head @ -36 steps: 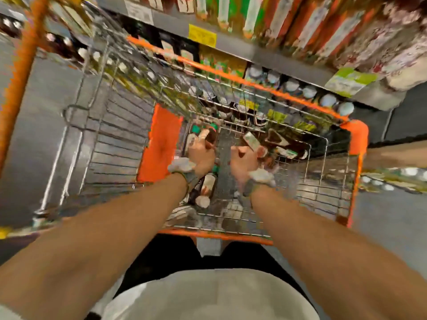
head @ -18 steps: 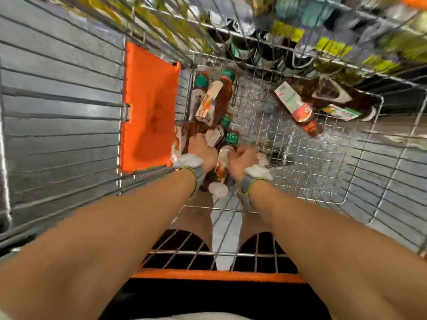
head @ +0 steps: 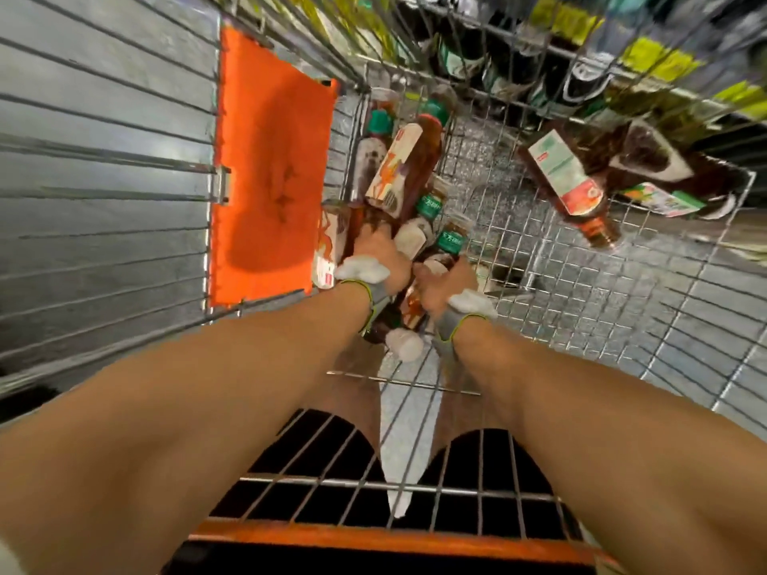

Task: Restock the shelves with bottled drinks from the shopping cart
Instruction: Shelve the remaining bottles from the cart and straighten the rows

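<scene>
Several brown bottled drinks lie in the wire shopping cart [head: 581, 292]. One pile sits at the cart's left side, topped by a bottle with an orange-and-white label [head: 409, 166]. A second group lies at the right, led by a bottle with a green-and-red label [head: 570, 182]. My left hand [head: 379, 253] reaches down into the left pile, its fingers curled round a brown bottle [head: 357, 226]. Just right of it, my right hand [head: 442, 284] grips a white-capped bottle [head: 409, 321] lying between my wrists. My fingertips are hidden among the bottles.
An orange flap [head: 269, 180] hangs on the cart's left wall. The orange cart handle [head: 373, 537] runs along the bottom edge near my legs. Beyond the far wire wall stands a shelf of dark bottles [head: 577, 80] with yellow price tags.
My view has dropped over the cart. Both hands have gone from above the basket down into the left pile and closed on bottles.
</scene>
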Motion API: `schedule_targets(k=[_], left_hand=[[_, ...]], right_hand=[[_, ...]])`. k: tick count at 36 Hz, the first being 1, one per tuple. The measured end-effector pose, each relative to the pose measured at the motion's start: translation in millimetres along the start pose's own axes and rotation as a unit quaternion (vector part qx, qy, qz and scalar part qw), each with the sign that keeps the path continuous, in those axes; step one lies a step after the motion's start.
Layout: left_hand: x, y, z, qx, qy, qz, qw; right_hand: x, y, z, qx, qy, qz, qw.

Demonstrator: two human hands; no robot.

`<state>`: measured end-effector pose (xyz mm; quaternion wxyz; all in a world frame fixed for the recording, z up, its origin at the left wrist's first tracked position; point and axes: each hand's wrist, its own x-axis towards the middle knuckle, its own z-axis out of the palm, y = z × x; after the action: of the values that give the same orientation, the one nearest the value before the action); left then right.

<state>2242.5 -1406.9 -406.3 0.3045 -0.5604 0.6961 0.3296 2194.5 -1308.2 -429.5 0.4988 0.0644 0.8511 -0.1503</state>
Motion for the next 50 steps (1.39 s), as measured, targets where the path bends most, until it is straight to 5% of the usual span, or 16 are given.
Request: schedule_targets(k=[6, 16, 25, 37, 50], left_hand=[[-0.2, 14.3, 7.5, -0.069, -0.112, 0.029, 0.991], [10.9, 19.7, 47.9, -0.110, -0.097, 0.046, 0.988], [-19.8, 40.8, 10.2, -0.071, -0.148, 0.081, 0.983], [-114.9, 64.7, -110.9, -0.126, -0.059, 0.196, 0.971], [-239.0, 1.1, -170.7, -0.177, 0.087, 0.279, 0.940]], right_hand=[[7.9, 21.0, -30.4, 0.032, 0.066, 0.009, 0.997], [17.0, 41.8, -38.2, 0.069, 0.094, -0.043, 0.992], [-19.6, 30.3, -82.7, 0.070, 0.072, -0.082, 0.992], [-147.1, -18.5, -162.3, 0.171, 0.112, -0.170, 0.964], [-268.3, -20.1, -174.5, 0.171, 0.130, -0.330, 0.919]])
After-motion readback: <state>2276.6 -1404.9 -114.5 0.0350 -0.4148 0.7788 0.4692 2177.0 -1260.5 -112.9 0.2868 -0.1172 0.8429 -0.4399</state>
